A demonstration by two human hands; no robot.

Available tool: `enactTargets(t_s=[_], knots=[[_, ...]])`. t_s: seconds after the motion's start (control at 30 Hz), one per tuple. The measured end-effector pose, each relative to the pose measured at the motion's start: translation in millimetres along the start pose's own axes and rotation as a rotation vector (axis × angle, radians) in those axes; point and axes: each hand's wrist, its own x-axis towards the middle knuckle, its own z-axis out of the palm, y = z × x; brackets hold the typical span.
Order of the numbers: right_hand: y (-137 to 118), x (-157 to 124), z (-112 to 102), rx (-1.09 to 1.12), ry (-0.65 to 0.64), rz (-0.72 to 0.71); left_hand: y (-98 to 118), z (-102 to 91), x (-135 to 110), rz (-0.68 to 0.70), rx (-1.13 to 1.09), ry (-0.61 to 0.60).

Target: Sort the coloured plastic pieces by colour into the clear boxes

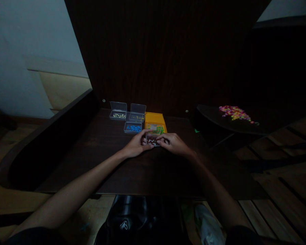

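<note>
Both of my hands meet at a small clear plastic box (152, 140) of dark red and white beads on the dark wooden table (112, 163). My left hand (136, 145) grips the box's left side with curled fingers. My right hand (173, 143) holds its right side, fingers closed over the edge. Just behind the box lies an orange case (155, 119) with a clear box of green and yellow beads (156, 129) resting on it.
Three open clear boxes stand at the back: one with blue beads (133, 128), one with yellow beads (137, 116), one with pale beads (118, 115). A dark tray (214, 126) at the right carries a pile of pink and yellow beads (234, 113). A dark headboard rises behind.
</note>
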Motion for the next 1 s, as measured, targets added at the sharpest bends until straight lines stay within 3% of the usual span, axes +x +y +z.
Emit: enactTargets(t_s=[0.6, 1.0], knots=[[3.0, -0.8, 1.3, -0.088, -0.047, 0.029, -3.5, 0.5, 0.2, 0.009, -0.025, -0.030], [0.1, 0.9, -0.2, -0.001, 0.031, 0.083, -0.3, 1.4, -0.9, 0.020, 0.000, -0.026]])
